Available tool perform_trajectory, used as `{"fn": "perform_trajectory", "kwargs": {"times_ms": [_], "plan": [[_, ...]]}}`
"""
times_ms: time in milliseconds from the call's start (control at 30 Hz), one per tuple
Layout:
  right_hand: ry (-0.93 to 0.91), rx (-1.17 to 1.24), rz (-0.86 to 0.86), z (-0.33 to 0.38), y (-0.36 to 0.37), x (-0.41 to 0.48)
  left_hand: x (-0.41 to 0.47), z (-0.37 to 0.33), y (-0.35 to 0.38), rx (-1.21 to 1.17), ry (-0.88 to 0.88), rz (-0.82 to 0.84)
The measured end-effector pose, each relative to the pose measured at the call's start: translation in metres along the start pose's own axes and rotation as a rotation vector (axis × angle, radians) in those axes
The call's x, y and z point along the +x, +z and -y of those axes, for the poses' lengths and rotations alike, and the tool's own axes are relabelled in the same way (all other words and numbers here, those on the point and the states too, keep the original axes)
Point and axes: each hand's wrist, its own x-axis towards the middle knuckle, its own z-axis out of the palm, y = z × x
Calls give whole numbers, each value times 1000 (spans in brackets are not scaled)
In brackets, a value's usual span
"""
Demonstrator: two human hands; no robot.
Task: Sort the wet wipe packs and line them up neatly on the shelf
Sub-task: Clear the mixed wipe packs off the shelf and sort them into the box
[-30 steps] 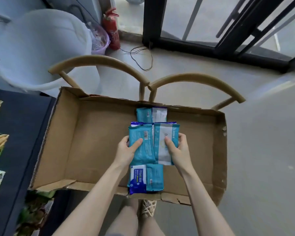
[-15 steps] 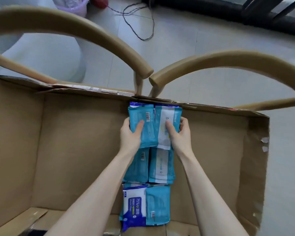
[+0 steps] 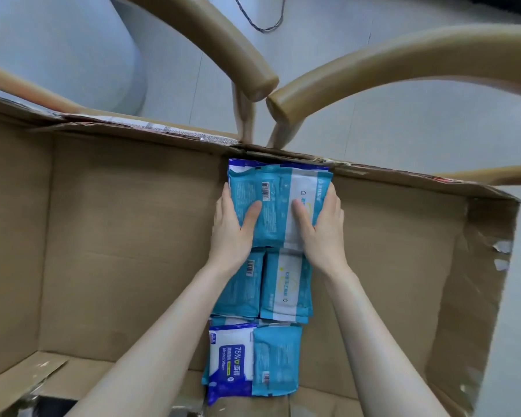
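Inside an open cardboard box (image 3: 118, 236), teal and white wet wipe packs lie in a column of three rows. The far stack of packs (image 3: 278, 203) sits against the box's back wall. My left hand (image 3: 233, 227) grips its left edge, thumb on top. Its right edge is held the same way by my right hand (image 3: 322, 227), thumb on the white panel. Behind my wrists lies the middle pair of packs (image 3: 283, 284). The near pair (image 3: 253, 362) includes a white and blue alcohol wipes pack (image 3: 227, 356).
Two curved wooden chair backs (image 3: 373, 61) meet just beyond the box's far wall. A white round table base (image 3: 73, 52) stands at far left on the pale floor. The box's right wall (image 3: 481, 281) is torn at its edge.
Both hands have carried the stack away from me to the box's back wall, uncovering the middle pair. The camera has leaned in closer over the box.
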Motion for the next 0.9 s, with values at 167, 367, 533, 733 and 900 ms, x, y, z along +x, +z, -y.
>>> {"fn": "perform_trajectory", "kwargs": {"times_ms": [167,367,533,733,900], "plan": [[30,-52,49,11,-16,-1,-5,-19,-18,43,-4,75],[11,-332,118,30,-43,-38,-39,-37,-47,292,5,125],[-128,-405,139,75,-72,-94,-107,-63,-74,362,79,65],[-450,-428,123,163,-107,-192,-237,-108,-137,376,258,-115],[-707,-375,121,230,-120,-288,-346,-119,-200,373,370,-361]]}}
